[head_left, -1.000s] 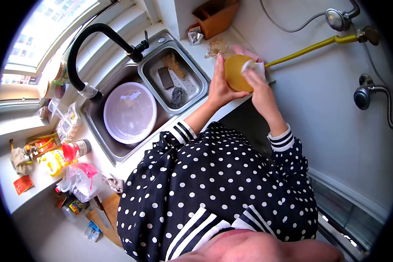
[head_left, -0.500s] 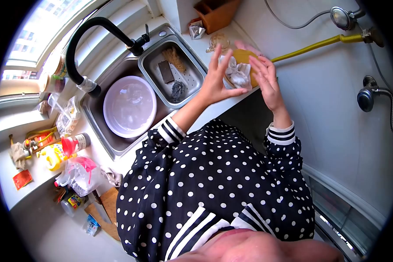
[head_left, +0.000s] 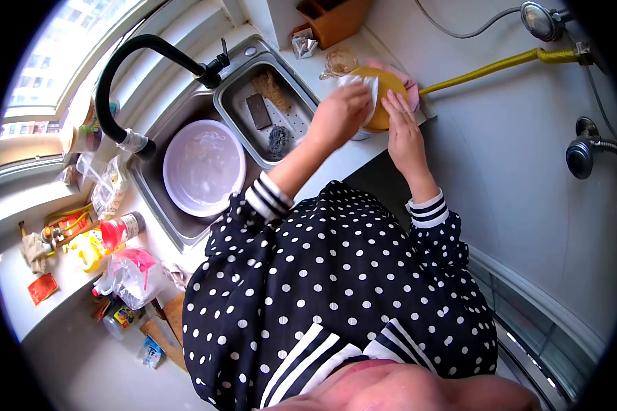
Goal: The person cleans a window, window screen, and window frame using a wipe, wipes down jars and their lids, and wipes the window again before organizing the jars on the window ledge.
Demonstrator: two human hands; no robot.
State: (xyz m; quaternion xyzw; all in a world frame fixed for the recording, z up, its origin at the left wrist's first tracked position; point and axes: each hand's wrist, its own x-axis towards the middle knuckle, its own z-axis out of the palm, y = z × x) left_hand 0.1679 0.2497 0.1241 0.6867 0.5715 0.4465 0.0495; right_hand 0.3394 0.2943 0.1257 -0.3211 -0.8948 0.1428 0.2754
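My left hand (head_left: 343, 115) has its fingers curled onto a crumpled white cloth (head_left: 369, 86) at the far right of the counter. The cloth lies against a round, flat, yellow lid-like disc (head_left: 389, 85). My right hand (head_left: 407, 140) stays open, its straight fingers resting along the near right edge of the disc. Behind the disc a pink cloth (head_left: 410, 85) shows in part. A clear glass vessel (head_left: 341, 61) stands just beyond my left hand. My fingers hide part of the white cloth and whatever lies under the disc.
Left of my hands is a sink with a pale purple basin (head_left: 173, 179) and a small drainer tray (head_left: 301, 122) holding a dark scouring pad (head_left: 278, 139). A black faucet (head_left: 159, 45) arches over it. A yellow hose (head_left: 483, 72) runs to the right wall. Bottles and bags crowd the left counter.
My left hand has moved right and down onto the white cloth, its spread fingers now curled. My right hand has come down and left onto the disc's edge. More of the disc shows.
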